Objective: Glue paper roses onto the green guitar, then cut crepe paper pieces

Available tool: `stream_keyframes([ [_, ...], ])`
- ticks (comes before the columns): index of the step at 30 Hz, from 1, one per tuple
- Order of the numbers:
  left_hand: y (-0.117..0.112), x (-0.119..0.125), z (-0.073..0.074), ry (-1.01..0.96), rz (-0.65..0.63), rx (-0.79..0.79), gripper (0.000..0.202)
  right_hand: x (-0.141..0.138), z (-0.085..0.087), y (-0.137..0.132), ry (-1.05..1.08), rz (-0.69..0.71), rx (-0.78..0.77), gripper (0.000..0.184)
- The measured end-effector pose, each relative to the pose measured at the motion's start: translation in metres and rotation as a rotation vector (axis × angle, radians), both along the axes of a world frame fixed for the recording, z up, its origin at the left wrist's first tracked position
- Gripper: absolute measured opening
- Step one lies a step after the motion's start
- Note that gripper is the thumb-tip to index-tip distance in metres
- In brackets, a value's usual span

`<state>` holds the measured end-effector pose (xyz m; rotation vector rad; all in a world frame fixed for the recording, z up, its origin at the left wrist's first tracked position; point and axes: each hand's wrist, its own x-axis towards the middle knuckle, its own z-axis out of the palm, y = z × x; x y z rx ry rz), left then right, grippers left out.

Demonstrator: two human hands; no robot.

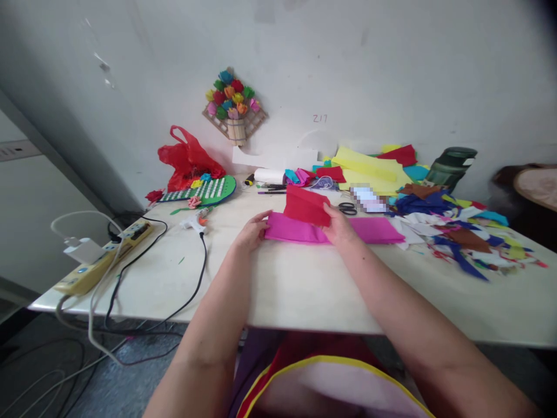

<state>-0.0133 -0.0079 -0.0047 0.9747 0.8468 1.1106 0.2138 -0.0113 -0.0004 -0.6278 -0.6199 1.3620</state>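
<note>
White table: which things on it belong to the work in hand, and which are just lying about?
In the work:
folded magenta paper-like strip, left hand at its end
red paper-like piece, right hand at its right edge
perhaps the black-handled scissors, untouched

Seemingly just lying about:
crumpled red plastic bag
dark green bottle

A handicraft corner, this — glue gun (190, 225) on the left of the white table (304, 290), paper scraps (470, 239) heaped on its right, scissors (347, 208) towards its back — and paper tulips (230, 93) on the wall (391, 87) above it!
</note>
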Motion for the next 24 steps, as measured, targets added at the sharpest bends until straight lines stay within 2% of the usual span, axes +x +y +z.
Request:
stream_keyframes([
  [5, 0.004, 0.004, 0.005, -0.121, 0.054, -0.139, 0.030, -0.010, -0.006, -0.001, -0.184, 0.039, -0.099, 0.017],
  [12, 0.005, 0.006, 0.003, -0.157, 0.113, -0.146, 0.018, -0.025, -0.004, -0.009, -0.372, 0.029, -0.215, 0.020],
  [18, 0.001, 0.007, 0.004, -0.139, 0.066, -0.104, 0.018, -0.033, -0.007, -0.008, -0.436, 0.040, -0.194, 0.022],
  [24, 0.007, 0.003, -0.005, -0.152, 0.121, -0.109, 0.036, -0.037, -0.004, -0.013, -0.507, 0.070, -0.193, 0.028],
])
